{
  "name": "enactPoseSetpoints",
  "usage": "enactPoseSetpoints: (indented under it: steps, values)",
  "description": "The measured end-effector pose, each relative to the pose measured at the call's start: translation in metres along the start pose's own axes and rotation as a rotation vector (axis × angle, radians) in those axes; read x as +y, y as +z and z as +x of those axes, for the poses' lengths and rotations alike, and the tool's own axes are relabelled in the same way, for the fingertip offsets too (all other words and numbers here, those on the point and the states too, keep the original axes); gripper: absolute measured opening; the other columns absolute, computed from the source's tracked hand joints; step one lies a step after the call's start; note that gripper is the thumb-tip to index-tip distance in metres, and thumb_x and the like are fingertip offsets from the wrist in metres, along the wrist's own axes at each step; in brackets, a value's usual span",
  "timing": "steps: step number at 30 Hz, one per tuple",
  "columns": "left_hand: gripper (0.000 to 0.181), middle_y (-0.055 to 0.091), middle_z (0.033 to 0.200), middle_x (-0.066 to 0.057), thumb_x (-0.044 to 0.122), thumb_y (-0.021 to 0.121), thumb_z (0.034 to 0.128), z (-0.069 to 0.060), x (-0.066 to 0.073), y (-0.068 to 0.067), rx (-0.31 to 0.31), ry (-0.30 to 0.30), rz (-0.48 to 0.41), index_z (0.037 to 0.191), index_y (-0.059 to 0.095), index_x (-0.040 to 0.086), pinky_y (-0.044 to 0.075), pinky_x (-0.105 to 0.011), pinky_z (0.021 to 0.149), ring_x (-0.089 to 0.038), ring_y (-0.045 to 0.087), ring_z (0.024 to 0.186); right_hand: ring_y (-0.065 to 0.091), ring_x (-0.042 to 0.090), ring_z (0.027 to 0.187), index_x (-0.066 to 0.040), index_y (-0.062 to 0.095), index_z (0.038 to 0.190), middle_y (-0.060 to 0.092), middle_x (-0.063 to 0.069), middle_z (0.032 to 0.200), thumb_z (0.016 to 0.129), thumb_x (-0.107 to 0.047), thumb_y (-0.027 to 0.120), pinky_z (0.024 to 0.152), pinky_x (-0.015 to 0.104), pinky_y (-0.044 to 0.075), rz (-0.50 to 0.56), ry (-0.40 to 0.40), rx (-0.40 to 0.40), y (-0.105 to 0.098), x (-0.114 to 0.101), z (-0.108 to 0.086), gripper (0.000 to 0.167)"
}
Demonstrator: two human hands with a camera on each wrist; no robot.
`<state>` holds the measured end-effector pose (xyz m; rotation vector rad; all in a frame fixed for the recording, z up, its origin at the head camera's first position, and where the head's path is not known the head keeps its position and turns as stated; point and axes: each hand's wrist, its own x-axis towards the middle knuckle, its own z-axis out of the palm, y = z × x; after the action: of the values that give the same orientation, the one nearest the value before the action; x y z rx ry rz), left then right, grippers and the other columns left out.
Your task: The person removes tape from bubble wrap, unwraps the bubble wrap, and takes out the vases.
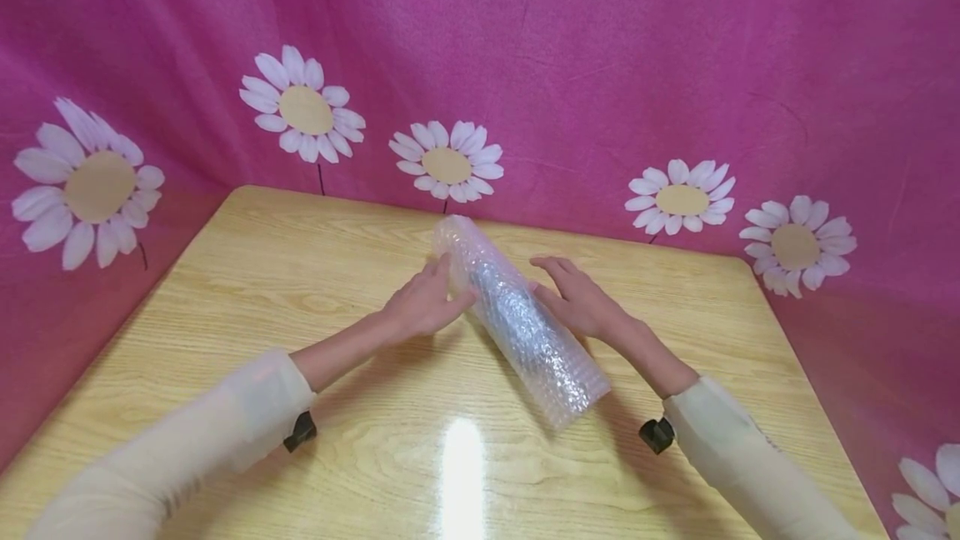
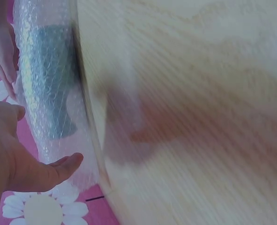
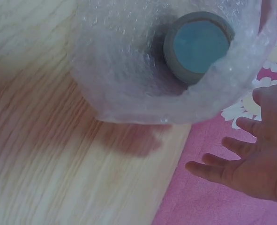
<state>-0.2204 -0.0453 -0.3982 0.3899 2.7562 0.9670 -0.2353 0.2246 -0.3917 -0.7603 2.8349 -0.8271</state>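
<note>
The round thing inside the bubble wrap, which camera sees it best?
The right wrist view: it looks into the open end of the bubble wrap, so the round thing shows its rim and bluish end. The head view shows only a bluish-grey patch through shiny bubbles; the left wrist view, its bluish-green side through the wrap.

The bubble-wrap roll [image 1: 573, 386] is clear with a faint pinkish tint, dotted with small bubbles and flecked with silvery glints. The cylinder [image 3: 201, 46] inside the roll has a blue-green round face and a grey rim; through the bubbles its side looks bluish-grey. Under the roll, the worktop [image 1: 300, 273] is pale yellow-brown with streaky wood grain, marked by a white glare [image 1: 462, 473] on the roll's near side. Behind the roll, the cloth [image 1: 562, 65] is magenta, printed with flowers [image 1: 446, 165] of white petals, beige centres and thin dark stems. The left sleeve [image 1: 210, 427], left of the roll, and the right sleeve [image 1: 742, 440], right of it, are cream.
</note>
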Motion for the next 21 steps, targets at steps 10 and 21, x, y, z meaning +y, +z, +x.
enactPoseSetpoints:
  steps: [10,21]
  values:
    - [0.087,0.022,0.158,-0.028,0.039,0.059,0.0984,-0.003,0.006,0.014,0.044,0.04,-0.227,0.156,0.013,-0.006,0.03,-0.051,0.114,-0.037,0.03,0.143,0.037,0.038,0.139,0.001,0.043,0.148,0.044,0.023,0.148,0.104,-0.019,0.049,0.113,0.054,0.03,0.075,-0.02,-0.006,0.009,-0.002,0.0,0.048]
    - [0.082,0.023,0.157,-0.025,0.033,0.063,0.0979,-0.007,0.018,0.034,0.078,0.089,-0.286,0.158,0.017,0.0,0.037,-0.05,0.111,-0.036,0.045,0.132,0.036,0.035,0.14,-0.005,0.038,0.153,0.041,0.018,0.152,0.107,-0.021,0.045,0.113,0.052,0.032,0.131,-0.022,-0.009,0.017,-0.004,-0.001,0.049]
